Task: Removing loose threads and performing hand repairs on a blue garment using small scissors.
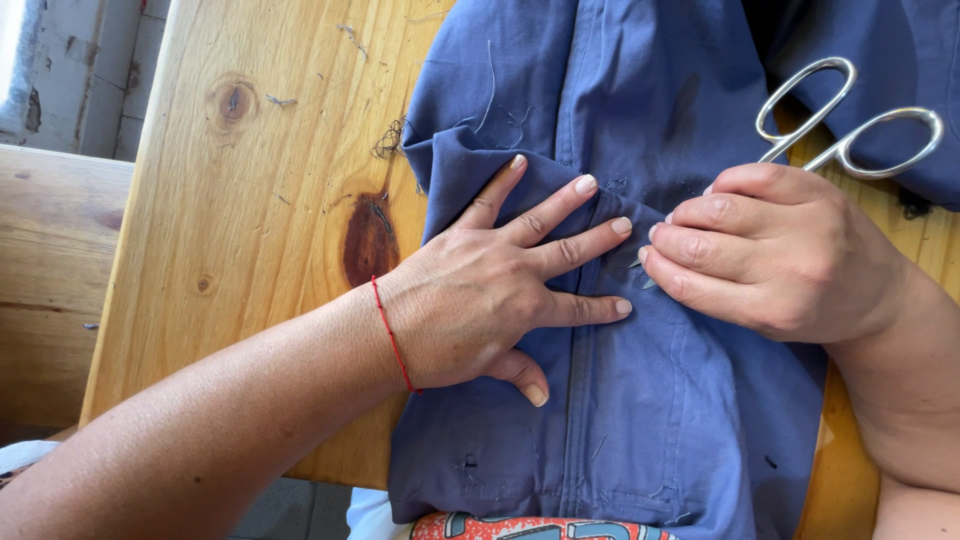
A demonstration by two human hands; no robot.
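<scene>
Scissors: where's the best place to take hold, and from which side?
Take the scissors by the two finger loops, coming in from the upper right. The loops lie flat and open on the blue fabric, clear of the right hand, which covers the blade end beside the left hand.

You see a blue garment [640,400] on a honey-coloured, dark-knotted pine counter [270,200], silver scissors [850,125], and a red string bracelet [392,335].

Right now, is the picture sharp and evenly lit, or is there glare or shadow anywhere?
Head view: sharp and bright in daylight; glare on the scissors handles; soft shadow under the left hand on the blue cloth; right hand in focus; the wooden table shines slightly.
</scene>
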